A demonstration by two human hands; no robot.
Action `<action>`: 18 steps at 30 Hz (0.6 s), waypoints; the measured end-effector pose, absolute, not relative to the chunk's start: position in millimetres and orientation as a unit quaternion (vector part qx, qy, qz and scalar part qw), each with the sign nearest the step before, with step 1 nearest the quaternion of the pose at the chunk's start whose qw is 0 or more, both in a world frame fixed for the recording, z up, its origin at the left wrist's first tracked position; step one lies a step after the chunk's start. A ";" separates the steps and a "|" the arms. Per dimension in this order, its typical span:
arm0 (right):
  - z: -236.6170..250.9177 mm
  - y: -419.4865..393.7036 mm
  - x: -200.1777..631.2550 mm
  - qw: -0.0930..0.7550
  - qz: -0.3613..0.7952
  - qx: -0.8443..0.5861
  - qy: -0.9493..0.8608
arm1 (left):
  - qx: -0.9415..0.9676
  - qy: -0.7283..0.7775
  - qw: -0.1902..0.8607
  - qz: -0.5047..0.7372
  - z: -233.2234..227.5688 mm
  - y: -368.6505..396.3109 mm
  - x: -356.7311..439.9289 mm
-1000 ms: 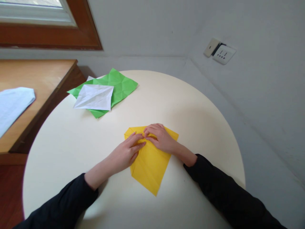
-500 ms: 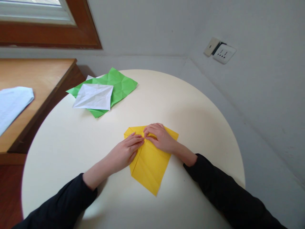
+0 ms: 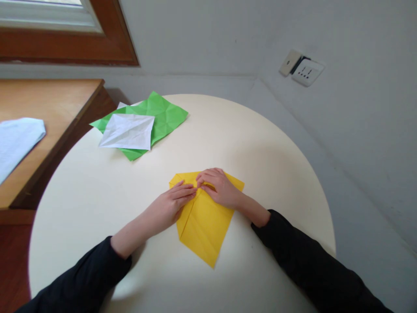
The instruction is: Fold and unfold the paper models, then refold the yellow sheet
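A folded yellow paper [image 3: 205,226] lies flat near the middle of the round cream table [image 3: 254,143]. My left hand [image 3: 169,203] rests palm down on the paper's left part, fingers pointing right along a crease. My right hand [image 3: 218,188] presses on the upper part, fingers bent and pointing left, its fingertips almost touching those of the left hand. Both hands press the sheet against the table; neither lifts it. The paper's top edge is partly hidden under the hands.
A creased green sheet [image 3: 166,115] lies at the table's far left with a white folded sheet [image 3: 128,131] on top. A wooden desk [image 3: 52,108] with a pale blue paper [image 3: 16,139] stands left. A wall socket [image 3: 302,69] is at the right.
My left hand has slid slightly left and back along the crease, uncovering a little more of the yellow paper. The right hand stays in place.
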State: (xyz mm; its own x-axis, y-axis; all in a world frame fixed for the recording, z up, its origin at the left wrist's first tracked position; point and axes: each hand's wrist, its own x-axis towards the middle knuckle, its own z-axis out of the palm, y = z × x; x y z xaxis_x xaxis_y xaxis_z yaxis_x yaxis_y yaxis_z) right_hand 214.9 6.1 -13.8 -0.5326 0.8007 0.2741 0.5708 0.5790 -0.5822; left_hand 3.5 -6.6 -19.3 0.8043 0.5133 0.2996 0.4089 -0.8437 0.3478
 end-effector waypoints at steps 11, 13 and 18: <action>-13.1 5.7 215.6 0.265 0.225 -0.405 -0.846 | 0.947 0.250 0.128 0.154 -23.0 -3.6 -3.3; -13.0 5.6 215.8 0.264 0.226 -0.405 -0.846 | 0.949 0.253 0.116 0.145 -24.4 -3.4 -4.8; -13.8 5.9 216.4 0.264 0.221 -0.404 -0.848 | 0.957 0.234 0.109 0.131 -24.2 -2.2 -6.3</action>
State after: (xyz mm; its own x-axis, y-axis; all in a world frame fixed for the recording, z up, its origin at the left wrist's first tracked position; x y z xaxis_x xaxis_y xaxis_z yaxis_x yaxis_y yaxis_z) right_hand 216.4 5.9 -13.8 -0.5348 0.8012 0.2683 0.5683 0.5761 -0.5875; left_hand -6.3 -2.2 -24.2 0.8566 0.4760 0.1994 0.4189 -0.8670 0.2700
